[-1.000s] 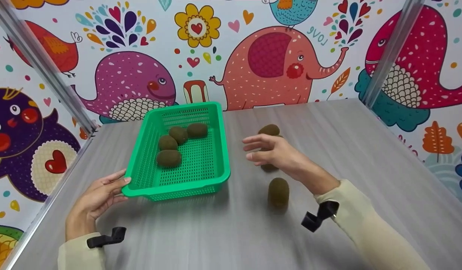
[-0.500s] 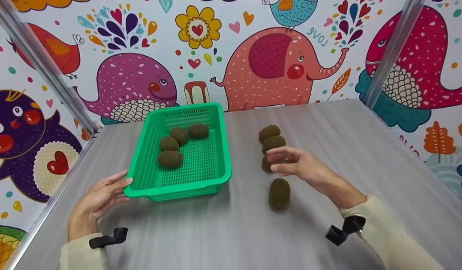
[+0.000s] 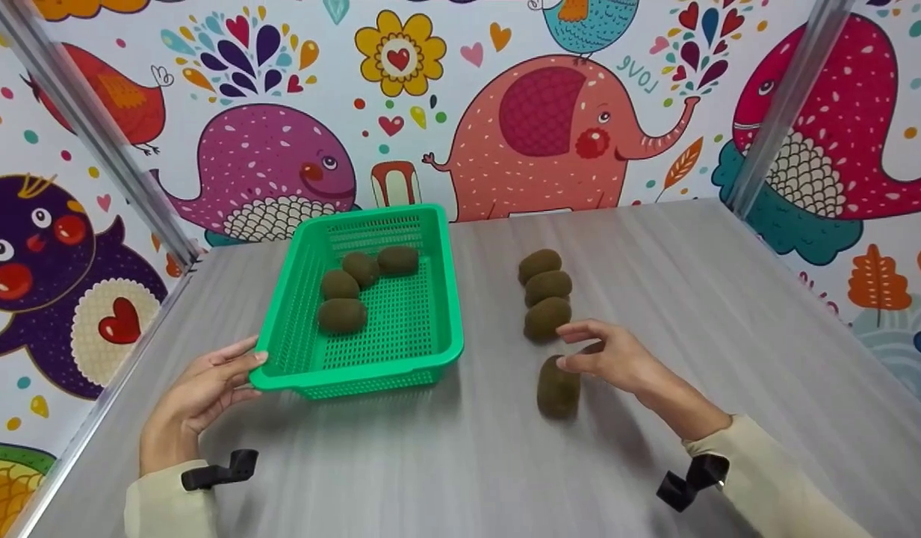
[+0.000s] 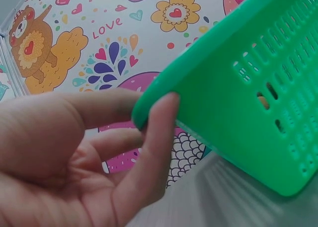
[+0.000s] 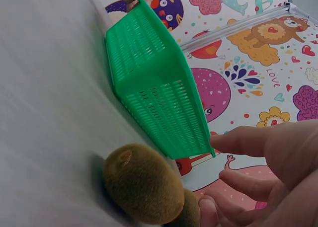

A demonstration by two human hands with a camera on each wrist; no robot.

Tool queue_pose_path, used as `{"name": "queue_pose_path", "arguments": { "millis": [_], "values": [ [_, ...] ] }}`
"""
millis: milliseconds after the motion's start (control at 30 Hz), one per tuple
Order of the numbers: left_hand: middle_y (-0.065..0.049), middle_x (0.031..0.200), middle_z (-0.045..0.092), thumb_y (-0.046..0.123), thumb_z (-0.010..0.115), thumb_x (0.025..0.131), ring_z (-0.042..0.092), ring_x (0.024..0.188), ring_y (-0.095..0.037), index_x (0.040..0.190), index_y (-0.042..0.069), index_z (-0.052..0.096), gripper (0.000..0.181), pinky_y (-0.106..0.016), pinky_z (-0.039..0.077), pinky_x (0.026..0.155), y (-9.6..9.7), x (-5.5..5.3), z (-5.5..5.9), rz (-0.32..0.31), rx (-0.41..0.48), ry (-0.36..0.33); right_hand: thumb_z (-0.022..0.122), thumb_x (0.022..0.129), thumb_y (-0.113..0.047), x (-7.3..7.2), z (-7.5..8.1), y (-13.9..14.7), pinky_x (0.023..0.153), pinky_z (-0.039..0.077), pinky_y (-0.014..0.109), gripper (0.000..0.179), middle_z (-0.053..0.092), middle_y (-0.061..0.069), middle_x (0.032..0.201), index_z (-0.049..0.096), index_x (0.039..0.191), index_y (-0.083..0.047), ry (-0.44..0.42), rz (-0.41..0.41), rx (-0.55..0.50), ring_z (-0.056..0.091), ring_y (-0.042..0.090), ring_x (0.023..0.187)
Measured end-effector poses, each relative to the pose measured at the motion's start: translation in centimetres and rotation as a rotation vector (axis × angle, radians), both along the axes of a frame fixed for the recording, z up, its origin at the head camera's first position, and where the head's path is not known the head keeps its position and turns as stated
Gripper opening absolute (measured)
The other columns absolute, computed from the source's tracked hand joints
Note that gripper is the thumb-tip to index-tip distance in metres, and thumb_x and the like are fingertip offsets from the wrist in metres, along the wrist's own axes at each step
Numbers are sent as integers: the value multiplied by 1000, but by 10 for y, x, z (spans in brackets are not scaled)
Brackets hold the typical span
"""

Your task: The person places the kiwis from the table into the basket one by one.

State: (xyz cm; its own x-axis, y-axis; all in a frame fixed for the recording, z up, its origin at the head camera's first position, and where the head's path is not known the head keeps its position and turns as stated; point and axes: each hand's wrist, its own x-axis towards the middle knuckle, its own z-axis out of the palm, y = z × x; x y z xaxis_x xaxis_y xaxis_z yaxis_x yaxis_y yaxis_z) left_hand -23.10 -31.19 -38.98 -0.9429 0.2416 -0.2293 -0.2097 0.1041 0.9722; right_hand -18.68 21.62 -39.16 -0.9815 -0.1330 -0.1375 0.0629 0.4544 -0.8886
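Observation:
My left hand (image 3: 199, 396) pinches the rim of a green plastic basket (image 3: 370, 371) at its near left corner. In the left wrist view, the thumb and fingers grip either side of the basket's edge (image 4: 161, 83). Several brown kiwis, one of them a kiwi (image 3: 342, 316) nearest the front, lie inside. My right hand (image 3: 617, 359) hovers with parted fingers by the upper right side of the nearest loose kiwi (image 3: 558, 388). Its fingertips overlap that kiwi's top in the head view. The right wrist view shows a fuzzy kiwi (image 5: 144, 185) beside the fingers, nothing held.
Behind the nearest kiwi, a row of 3 more kiwis (image 3: 547, 318) runs back along the grey table (image 3: 475, 463), right of the basket. Printed cartoon walls (image 3: 535, 149) close off the back and sides, with metal posts (image 3: 785, 112) at the corners.
My right hand has drawn right and toward the front, from over the row of kiwis to beside the nearest one, uncovering the row. The left hand keeps its hold on the basket.

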Motion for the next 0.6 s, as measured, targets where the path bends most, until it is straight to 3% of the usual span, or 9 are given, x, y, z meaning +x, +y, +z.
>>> {"name": "queue_pose_path", "arguments": {
  "millis": [200, 467, 600],
  "values": [
    [10, 103, 74, 19, 55, 104, 73, 89, -6, 158, -5, 11, 73, -25, 61, 78, 0, 2, -1, 5, -1, -2, 79, 85, -21, -2, -11, 1, 87, 55, 33, 60, 55, 28, 137, 56, 136, 2, -38, -26, 42, 61, 34, 116],
    [9, 104, 74, 20, 57, 103, 73, 89, -7, 158, -5, 13, 74, -27, 61, 80, 0, 3, 0, 13, -4, -4, 81, 85, -28, -2, -18, -3, 76, 61, 42, 75, 45, 31, 144, 46, 143, 3, -183, -40, 34, 58, 38, 120],
    [9, 105, 74, 20, 58, 103, 73, 90, -7, 158, -4, 14, 74, -26, 61, 79, 1, 2, -1, 17, 2, -7, 82, 84, -28, -2, -21, -7, 70, 63, 42, 79, 42, 32, 145, 43, 145, 3, -213, -40, 44, 57, 39, 121]
  ]
}}
